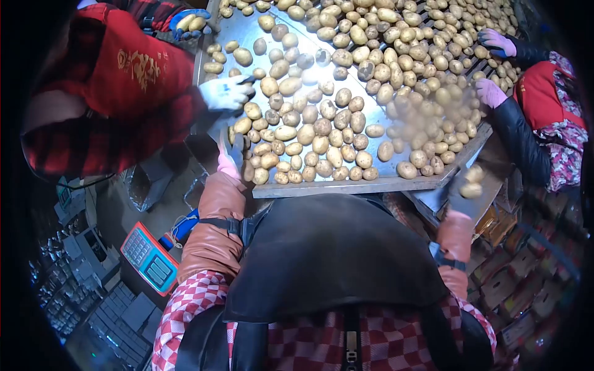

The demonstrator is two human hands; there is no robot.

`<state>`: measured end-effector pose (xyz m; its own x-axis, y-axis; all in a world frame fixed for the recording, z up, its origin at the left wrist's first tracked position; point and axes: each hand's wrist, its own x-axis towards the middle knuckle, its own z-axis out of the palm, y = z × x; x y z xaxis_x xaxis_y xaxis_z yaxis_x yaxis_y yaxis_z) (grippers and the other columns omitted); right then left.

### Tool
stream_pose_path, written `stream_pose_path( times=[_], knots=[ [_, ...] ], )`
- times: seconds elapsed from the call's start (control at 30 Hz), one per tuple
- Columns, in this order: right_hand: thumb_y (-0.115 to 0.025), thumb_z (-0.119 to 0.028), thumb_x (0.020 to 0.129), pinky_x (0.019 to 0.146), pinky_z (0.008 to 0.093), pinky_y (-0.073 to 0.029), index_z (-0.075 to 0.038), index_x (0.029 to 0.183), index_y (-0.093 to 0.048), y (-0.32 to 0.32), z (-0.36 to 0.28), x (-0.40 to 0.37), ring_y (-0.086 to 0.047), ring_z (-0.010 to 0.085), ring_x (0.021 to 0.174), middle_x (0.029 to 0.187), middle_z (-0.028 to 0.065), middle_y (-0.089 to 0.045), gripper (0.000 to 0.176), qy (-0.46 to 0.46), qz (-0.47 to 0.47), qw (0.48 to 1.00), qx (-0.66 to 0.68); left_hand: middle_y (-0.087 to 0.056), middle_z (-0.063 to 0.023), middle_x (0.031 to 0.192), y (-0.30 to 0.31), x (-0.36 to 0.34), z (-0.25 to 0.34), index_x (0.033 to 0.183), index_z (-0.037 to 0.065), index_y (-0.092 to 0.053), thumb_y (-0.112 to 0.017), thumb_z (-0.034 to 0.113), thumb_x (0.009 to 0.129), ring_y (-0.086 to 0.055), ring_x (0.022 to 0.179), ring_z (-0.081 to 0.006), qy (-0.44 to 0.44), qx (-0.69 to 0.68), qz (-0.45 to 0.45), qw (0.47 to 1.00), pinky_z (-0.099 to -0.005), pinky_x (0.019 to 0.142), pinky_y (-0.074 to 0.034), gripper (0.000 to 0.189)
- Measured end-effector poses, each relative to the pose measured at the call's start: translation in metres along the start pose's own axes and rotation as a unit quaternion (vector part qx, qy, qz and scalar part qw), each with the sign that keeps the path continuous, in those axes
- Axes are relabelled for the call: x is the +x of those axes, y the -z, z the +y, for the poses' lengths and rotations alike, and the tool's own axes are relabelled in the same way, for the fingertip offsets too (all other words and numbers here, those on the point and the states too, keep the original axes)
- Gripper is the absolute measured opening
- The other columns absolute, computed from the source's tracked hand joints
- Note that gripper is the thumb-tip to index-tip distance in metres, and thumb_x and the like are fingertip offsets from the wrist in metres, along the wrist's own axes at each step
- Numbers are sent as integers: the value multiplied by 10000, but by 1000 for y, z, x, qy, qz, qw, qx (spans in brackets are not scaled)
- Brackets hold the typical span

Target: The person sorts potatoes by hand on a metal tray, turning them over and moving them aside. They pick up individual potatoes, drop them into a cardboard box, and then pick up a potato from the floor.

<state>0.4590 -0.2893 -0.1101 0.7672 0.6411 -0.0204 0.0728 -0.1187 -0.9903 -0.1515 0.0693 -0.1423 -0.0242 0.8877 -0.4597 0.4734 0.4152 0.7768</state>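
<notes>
A metal sorting table (346, 184) slopes away from me, covered with several pale yellow potatoes (322, 127). My left hand (231, 148), in a grey glove with a pink cuff, lies at the table's near left corner. Its fingers are stretched out against the potatoes at the edge, gripping nothing that I can see. My right hand (465, 193), in a dark glove and blurred by motion, is off the table's near right corner. It holds a potato (472, 189), with another one just above it. A black apron covers my front.
A co-worker in red at the left has a white-gloved hand (226, 93) on the table and a blue glove (189, 21) holding potatoes. A second co-worker at the right has pink gloves (492, 93). A red scale (148, 256) is lower left, cardboard boxes (526, 290) lower right.
</notes>
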Motion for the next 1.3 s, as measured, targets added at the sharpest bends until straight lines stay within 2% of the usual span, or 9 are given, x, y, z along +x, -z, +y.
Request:
stream_pose_path(
  times=[0.17,0.23,0.33,0.47,0.6,0.73,0.87,1.0,1.3],
  knots=[
    [-632,-61,942,1030,392,-505,-70,1506,-361,-33,-73,-31,-516,304,1327,1501,181,-447,625,-257,122,816,503,-528,-178,1399,10,-9,21,1528,124,-350,-554,344,1013,-571,1216,-289,-8,-99,-31,995,-391,986,-478,596],
    [-521,-160,1011,1070,460,-468,-60,1494,-379,-110,-60,-27,-450,331,1379,1506,204,-411,513,-174,-113,965,159,-525,-158,1404,22,1,9,1511,108,-379,-528,334,1028,-561,1222,-271,-61,-84,-40,994,-386,1016,-458,554],
    [-696,-76,875,1072,413,-442,-74,1303,-616,-242,-81,-31,-544,290,1263,1367,169,-565,436,-28,-315,948,-29,-524,-136,1405,28,-3,9,1503,73,-378,-505,336,1041,-534,1253,-248,-66,-187,-54,979,-368,1056,-424,547],
    [-703,-359,861,1138,642,-249,-226,1465,-452,-336,-84,-32,-317,416,1412,1524,124,-396,667,325,-430,680,-497,-524,-106,1407,14,-36,-6,1493,27,-376,-475,339,1058,-496,1295,-217,-97,-350,-35,931,-344,1110,-378,544],
    [-627,-356,879,1144,629,-223,-299,1406,-507,-392,-61,13,-321,358,1438,1544,93,-371,543,422,-358,637,-537,-334,-81,1561,29,-51,-87,1575,218,-242,-420,254,1032,-322,1444,-259,-132,-333,-109,927,-415,1167,-300,573],
    [-603,-347,905,1162,619,-205,-304,1407,-536,-428,-100,32,-318,398,1429,1552,119,-356,509,313,-317,728,-521,-326,-82,1582,22,-94,-30,1568,172,-248,-468,259,1042,-357,1432,-248,30,-554,-75,829,-451,1131,-367,576],
    [-598,-307,913,1142,616,-275,-340,1414,-531,-433,-56,29,-309,414,1429,1537,140,-387,506,279,-362,766,-453,-387,-192,1526,4,-109,14,1531,183,-371,-663,106,912,-418,1390,-336,6,-104,8,995,-365,1158,-317,688],
    [-630,-264,900,1130,633,-300,-258,1393,-554,-391,-58,8,-337,363,1443,1503,91,-466,499,313,-433,721,-442,-336,-215,1546,-33,-101,10,1482,220,-458,-741,299,849,-315,1430,-414,-252,320,76,910,-549,1163,-263,698],
    [-587,-72,883,785,374,-517,-59,1033,-665,-285,-85,-2,-607,222,883,924,129,-649,169,176,-331,877,-299,-470,-192,1458,-39,-32,38,1440,159,-504,-597,110,851,-509,1291,-384,-176,425,149,875,-435,1094,-424,599]
  ],
)
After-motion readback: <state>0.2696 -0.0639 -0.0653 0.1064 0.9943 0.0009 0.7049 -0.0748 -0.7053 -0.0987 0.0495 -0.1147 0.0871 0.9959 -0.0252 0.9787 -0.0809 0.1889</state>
